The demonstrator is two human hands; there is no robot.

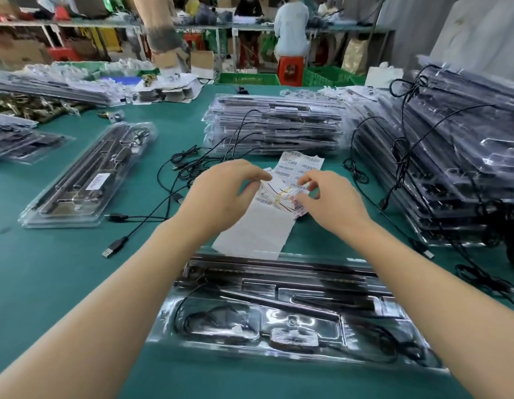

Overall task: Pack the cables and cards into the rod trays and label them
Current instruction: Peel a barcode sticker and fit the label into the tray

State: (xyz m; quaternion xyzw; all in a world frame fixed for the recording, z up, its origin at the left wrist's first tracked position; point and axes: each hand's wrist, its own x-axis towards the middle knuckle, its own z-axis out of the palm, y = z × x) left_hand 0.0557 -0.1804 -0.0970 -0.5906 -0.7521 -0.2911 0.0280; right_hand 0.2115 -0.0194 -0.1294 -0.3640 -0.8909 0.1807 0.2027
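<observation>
Above the green-topped bench [63,283], the person's left hand [221,194] and right hand [327,203] both have their fingers [307,180] pinched on a white paper sheet of barcode labels [300,165], just beyond the nearest clear plastic rod tray [166,332], a coiled black cable [218,315] inside it.

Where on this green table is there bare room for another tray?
The green mat left of the near tray, nearer than the labelled tray and USB cables, is bare. Crowded: tray stacks at right and centre back; left hand and right hand hold the label sheet between.
</observation>
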